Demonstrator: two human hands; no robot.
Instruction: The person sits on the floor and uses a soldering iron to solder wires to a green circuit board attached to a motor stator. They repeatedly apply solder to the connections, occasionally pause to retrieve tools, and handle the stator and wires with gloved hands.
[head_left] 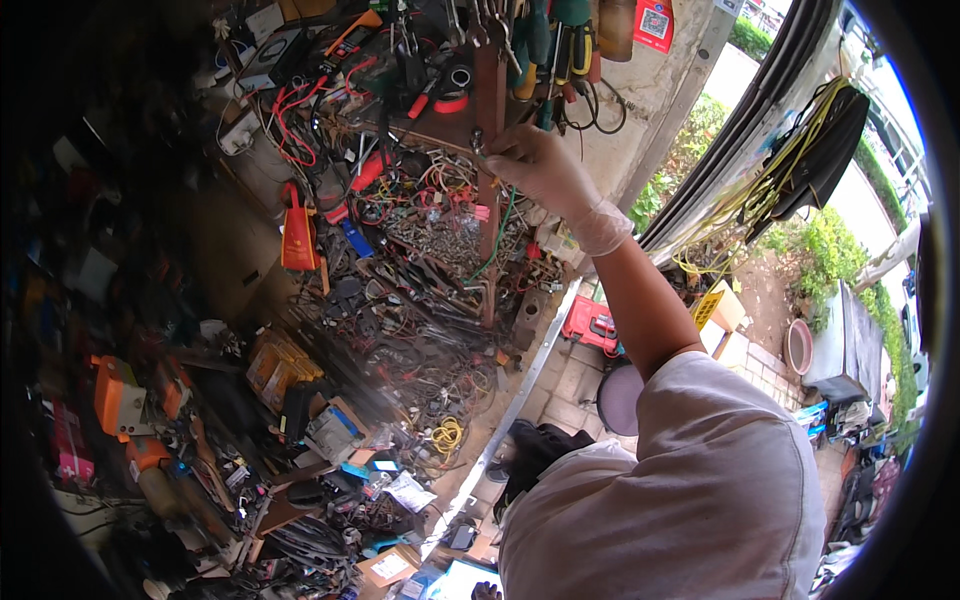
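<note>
My right hand (pixel 545 175), in a thin see-through glove, reaches up to a brown upright post (pixel 490 230). Its thumb and fingers are pinched together at the post's edge. A small shiny metal piece (pixel 477 140) shows at the fingertips; its kind is too small to tell. Just above hang several wrenches (pixel 487 25) and screwdrivers with green and yellow handles (pixel 582 50). A green wire (pixel 497 240) runs down beneath the hand. Nowhere in the picture does my left hand show.
Below the post lies a heap of small metal parts (pixel 430 235) and wires. An orange-red pouch (pixel 298 238) hangs left of it. A metal edge strip (pixel 510 400) borders the cluttered bench. On the paving are a red case (pixel 590 322) and a round stool (pixel 620 398).
</note>
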